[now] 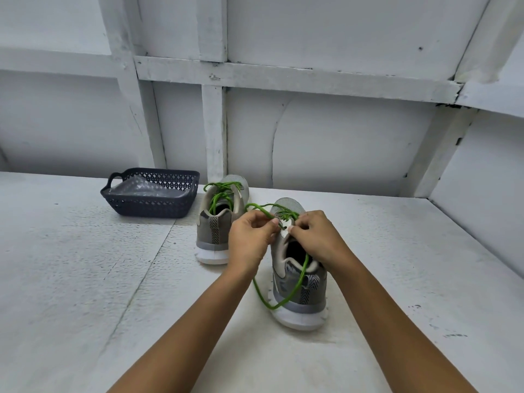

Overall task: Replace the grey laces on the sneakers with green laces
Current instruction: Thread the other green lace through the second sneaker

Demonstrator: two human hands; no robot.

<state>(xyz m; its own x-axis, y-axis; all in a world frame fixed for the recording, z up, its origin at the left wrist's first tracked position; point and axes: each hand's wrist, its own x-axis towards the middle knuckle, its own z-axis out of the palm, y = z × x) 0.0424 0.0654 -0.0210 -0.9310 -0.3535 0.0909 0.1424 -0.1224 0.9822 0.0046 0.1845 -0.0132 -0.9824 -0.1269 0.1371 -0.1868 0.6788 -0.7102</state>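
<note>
Two grey sneakers stand on the white table with heels toward me. The far left sneaker [219, 222] carries a green lace [222, 194] through its eyelets. The nearer right sneaker [300, 282] has a green lace [286, 296] partly threaded, with a long loop hanging down over its heel and side. My left hand [251, 241] pinches one strand of that lace at the top of the tongue. My right hand [317, 236] pinches the lace right beside it, over the shoe's opening. The upper eyelets are hidden behind my fingers.
A dark plastic basket [151, 207] with a clear bag inside sits at the back left of the table. White wall panels and beams rise right behind the shoes. A seam runs across the table [85, 279] on the left.
</note>
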